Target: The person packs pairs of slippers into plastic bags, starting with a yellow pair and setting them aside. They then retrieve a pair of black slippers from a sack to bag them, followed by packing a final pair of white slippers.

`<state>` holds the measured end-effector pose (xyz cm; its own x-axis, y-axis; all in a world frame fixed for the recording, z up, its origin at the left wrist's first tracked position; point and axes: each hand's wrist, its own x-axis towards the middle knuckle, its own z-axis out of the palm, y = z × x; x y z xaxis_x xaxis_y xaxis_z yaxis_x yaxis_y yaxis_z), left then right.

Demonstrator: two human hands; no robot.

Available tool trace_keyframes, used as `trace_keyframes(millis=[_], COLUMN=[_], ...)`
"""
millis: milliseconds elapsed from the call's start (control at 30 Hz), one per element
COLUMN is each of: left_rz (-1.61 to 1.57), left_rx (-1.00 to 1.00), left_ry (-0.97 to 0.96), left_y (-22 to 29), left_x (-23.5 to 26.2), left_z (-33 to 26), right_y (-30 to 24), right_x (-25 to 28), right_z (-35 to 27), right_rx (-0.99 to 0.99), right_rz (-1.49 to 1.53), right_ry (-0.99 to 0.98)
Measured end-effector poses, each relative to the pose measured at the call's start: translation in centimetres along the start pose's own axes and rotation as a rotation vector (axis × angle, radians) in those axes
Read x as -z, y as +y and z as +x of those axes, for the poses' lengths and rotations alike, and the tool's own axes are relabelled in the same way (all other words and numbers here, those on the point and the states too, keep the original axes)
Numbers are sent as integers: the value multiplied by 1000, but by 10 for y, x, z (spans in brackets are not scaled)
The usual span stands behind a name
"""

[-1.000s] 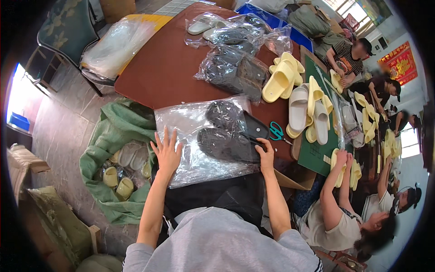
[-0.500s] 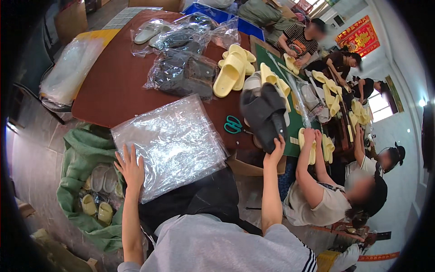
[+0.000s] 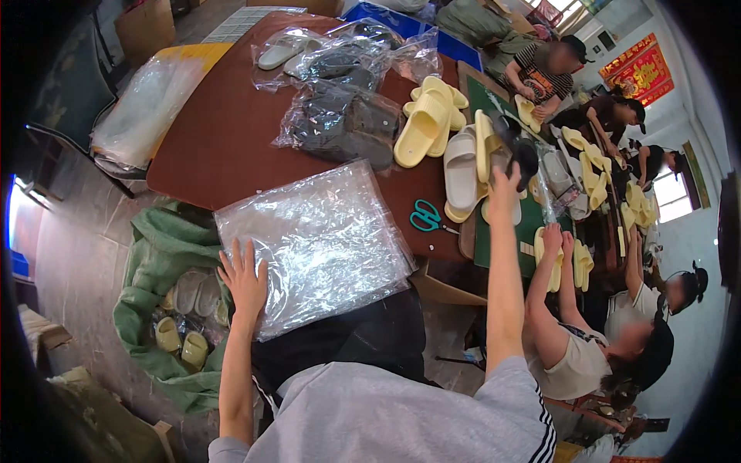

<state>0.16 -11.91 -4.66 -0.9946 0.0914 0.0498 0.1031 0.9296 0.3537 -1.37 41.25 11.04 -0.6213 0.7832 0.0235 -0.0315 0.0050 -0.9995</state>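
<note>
A stack of clear plastic bags (image 3: 324, 247) lies over my lap against the table edge. My left hand (image 3: 245, 282) is flat on its left side, fingers spread. My right hand (image 3: 505, 191) reaches out over the green mat with its fingers at a pair of dark slippers (image 3: 527, 160). The slippers are tilted and partly hidden by the hand. Beside them are light grey slippers (image 3: 461, 174) and a pale yellow slipper (image 3: 484, 147). Teal-handled scissors (image 3: 426, 216) rest on the brown table nearer me.
Bagged dark slippers (image 3: 340, 119) and yellow slippers (image 3: 424, 127) cover the table's far part. On the left, a green sack (image 3: 147, 309) holds bagged slippers. Co-workers handle slippers along the right; one person's arms (image 3: 546, 285) are close to mine.
My right hand has carried the dark slippers away from me, up and to the right, uncovering the light grey slippers. My left hand stays on the bags. The whole view has shifted slightly.
</note>
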Motion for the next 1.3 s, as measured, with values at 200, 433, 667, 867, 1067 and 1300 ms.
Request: trace_keyframes(millis=[200, 433, 667, 867, 1067, 1300], left_rz=[-473, -604, -553, -679, -606, -103], left_rx=[-1, 223, 211, 110, 148, -334], left_ry=[176, -56, -17, -22, -127, -25], left_y=[-9, -38, -35, -39, -14, 36], left_x=[20, 15, 7, 16, 46, 51], left_z=[14, 16, 15, 18, 22, 40], right_y=[44, 133, 121, 111, 119, 129], right_x=[-72, -83, -87, -70, -46, -42], right_z=[-114, -141, -150, -179, -192, -185], right_rx=[579, 302, -38, -42, -115, -48], right_rz=[-673, -830, -756, -655, -616, -716], right_ry=[-593, -621, -589, -630, -542, -580])
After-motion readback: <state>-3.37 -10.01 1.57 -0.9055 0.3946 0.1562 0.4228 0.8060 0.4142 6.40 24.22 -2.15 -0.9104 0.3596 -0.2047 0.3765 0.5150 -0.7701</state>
